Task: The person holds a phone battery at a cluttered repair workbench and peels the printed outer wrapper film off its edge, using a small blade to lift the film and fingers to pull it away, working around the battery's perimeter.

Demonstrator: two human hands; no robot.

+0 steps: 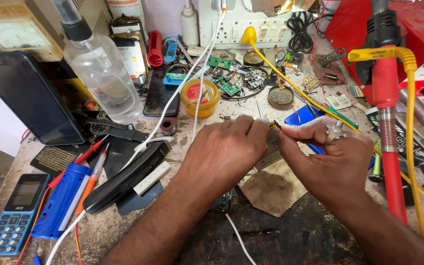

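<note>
Both hands meet over the middle of the cluttered table (290, 235): the left hand (226, 147) has its fingers (257, 128) pressed together, pinching a tiny yellowish part (272, 125) at the tips, and the right hand (327, 157), wearing a ring, pinches the same part from the other side, fingers tight on it. The part is held just above a small grey card (272, 149) and a brown cloth (271, 189) lying under the hands; too small to tell what the part is. Risks, as a judgement: the part is so small that a slip of either pinch could drop it into the clutter of circuit boards (226, 81) and scraps, where it would be hard to find. The yellow cable (295, 88) runs just behind the right hand and the white cable (192, 73) crosses near the left wrist, so a snag could tug something off the table. The clear spray bottle (99, 68) stands tilted near the black tablet (30, 95); a knock could spill liquid on the electronics. Containers: the bottle looks partly filled with clear liquid; the round yellow tub (199, 97) is open, with yellowish paste inside; two small round tins (280, 96) near the boards hold dark residue, contents unclear. A blue keypad phone (15, 213) lies at the left edge.
</note>
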